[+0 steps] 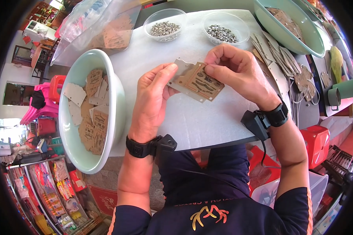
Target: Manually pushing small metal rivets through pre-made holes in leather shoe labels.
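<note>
Over the table, my left hand (152,87) pinches the left edge of a grey die-cut card (181,67) between thumb and fingers. A brown printed card (205,86) with dark lettering and small corner holes overlaps its right part. My right hand (241,70) has its thumb and curled fingers closed on the brown card's upper corner. Anything small between those fingertips is hidden. Beyond the hands stand two clear plastic bowls, the left bowl (161,16) with small silvery metal pieces and the right bowl (234,21) with small shiny studs.
A pale green basin (119,98) of grey and brown cards stands at left. Another green basin (319,43) sits at far right, beside stacked grey cards (276,56) and looped pale cords (300,96). A clear plastic bag (82,37) covers brown cards at the far left.
</note>
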`<state>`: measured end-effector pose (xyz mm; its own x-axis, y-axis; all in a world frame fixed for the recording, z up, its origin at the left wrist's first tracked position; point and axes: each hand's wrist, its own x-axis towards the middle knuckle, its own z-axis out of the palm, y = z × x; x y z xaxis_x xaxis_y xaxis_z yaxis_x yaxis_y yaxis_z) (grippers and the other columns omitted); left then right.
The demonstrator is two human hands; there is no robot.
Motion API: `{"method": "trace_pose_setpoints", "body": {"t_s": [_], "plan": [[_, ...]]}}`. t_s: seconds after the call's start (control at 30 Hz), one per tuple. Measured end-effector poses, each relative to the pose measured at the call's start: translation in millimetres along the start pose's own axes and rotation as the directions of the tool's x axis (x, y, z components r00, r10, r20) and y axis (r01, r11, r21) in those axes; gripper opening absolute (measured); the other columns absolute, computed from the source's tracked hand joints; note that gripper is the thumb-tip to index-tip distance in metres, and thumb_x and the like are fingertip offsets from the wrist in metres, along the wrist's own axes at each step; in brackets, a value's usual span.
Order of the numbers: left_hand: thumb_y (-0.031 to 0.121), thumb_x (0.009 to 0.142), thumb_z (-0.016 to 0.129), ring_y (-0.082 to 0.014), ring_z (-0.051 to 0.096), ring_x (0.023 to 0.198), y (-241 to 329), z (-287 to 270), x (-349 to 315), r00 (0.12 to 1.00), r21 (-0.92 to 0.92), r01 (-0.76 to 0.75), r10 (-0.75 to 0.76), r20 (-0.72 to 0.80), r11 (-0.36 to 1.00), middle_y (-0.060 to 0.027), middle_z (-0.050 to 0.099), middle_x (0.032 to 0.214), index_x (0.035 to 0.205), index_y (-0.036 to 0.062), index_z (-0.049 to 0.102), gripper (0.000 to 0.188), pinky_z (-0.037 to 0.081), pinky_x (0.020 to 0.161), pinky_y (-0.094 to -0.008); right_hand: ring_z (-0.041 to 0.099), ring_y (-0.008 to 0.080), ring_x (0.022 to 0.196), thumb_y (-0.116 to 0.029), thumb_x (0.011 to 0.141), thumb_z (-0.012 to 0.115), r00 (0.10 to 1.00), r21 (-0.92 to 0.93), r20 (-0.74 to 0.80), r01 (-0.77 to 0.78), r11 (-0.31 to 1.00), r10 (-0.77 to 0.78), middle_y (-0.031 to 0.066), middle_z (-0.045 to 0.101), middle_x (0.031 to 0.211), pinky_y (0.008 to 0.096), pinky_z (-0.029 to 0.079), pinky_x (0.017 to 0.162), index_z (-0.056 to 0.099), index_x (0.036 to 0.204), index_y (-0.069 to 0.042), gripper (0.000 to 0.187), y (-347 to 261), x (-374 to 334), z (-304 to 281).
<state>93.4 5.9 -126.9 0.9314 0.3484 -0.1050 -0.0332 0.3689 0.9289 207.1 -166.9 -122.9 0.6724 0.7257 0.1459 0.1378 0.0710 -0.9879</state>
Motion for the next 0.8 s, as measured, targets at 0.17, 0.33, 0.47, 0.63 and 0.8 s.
{"method": "trace_pose_setpoints", "body": {"t_s": [0.17, 0.33, 0.47, 0.63, 0.8], "plan": [[0.02, 0.096, 0.057, -0.0113, 0.064, 0.088, -0.6, -4.8, 1.4, 1.0, 0.08, 0.007, -0.008, 0.005, 0.997, -0.003, 0.068, 0.098, 0.105, 0.0018, 0.067, 0.022, 0.052, 0.081, -0.0301, 0.048, 0.0002, 0.065, -0.013, 0.088, 0.069, 0.991, -0.112, 0.131, 0.004, 0.994, 0.011, -0.0069, 0.056, 0.071, 0.0196, 0.04, 0.056, 0.067, 0.094, -0.002, 0.012, -2.4, -1.3, -0.3], [0.019, 0.098, 0.056, -0.0114, 0.066, 0.086, -4.3, -2.4, 1.4, 1.0, 0.115, -0.014, 0.011, 0.029, 0.993, -0.0056, 0.069, 0.098, 0.108, 0.0016, 0.067, 0.023, 0.055, 0.078, -0.0298, 0.047, 0.0001, 0.064, -0.014, 0.088, 0.072, 1.0, -0.093, 0.015, -0.001, 0.996, 0.002, -0.007, 0.056, 0.071, 0.0197, 0.039, 0.056, 0.068, 0.094, -0.002, 0.015, 3.6, 0.9, 3.9], [0.019, 0.098, 0.056, -0.0113, 0.066, 0.085, -5.5, -2.0, 1.5, 0.999, 0.163, -0.023, 0.016, 0.043, 0.986, -0.0063, 0.069, 0.098, 0.109, 0.001, 0.067, 0.024, 0.056, 0.077, -0.0297, 0.047, 0.0001, 0.064, -0.014, 0.088, 0.072, 1.0, -0.111, -0.009, -0.026, 0.993, 0.025, -0.0069, 0.057, 0.071, 0.0196, 0.04, 0.055, 0.068, 0.094, -0.002, 0.014, 5.6, 1.5, 2.1], [0.019, 0.098, 0.056, -0.0113, 0.066, 0.085, -6.5, -1.6, 1.7, 0.998, 0.157, -0.029, 0.021, 0.052, 0.987, -0.0061, 0.07, 0.097, 0.11, 0.0006, 0.066, 0.025, 0.056, 0.075, -0.0293, 0.047, 0.0, 0.063, -0.014, 0.087, 0.072, 1.0, -0.09, -0.03, -0.002, 0.996, 0.0, -0.0064, 0.058, 0.071, 0.0191, 0.04, 0.054, 0.068, 0.093, -0.002, 0.014, 8.5, 2.5, 2.6], [0.02, 0.097, 0.056, -0.0116, 0.066, 0.085, -6.7, -1.3, 1.0, 0.998, 0.159, -0.022, 0.014, 0.055, 0.987, -0.0059, 0.069, 0.097, 0.11, 0.0008, 0.066, 0.025, 0.056, 0.076, -0.0295, 0.048, 0.0002, 0.063, -0.013, 0.087, 0.072, 1.0, -0.125, -0.018, 0.01, 0.992, -0.012, -0.0054, 0.058, 0.072, 0.0188, 0.04, 0.055, 0.066, 0.096, -0.001, 0.016, 8.4, 2.7, 2.1]]}}
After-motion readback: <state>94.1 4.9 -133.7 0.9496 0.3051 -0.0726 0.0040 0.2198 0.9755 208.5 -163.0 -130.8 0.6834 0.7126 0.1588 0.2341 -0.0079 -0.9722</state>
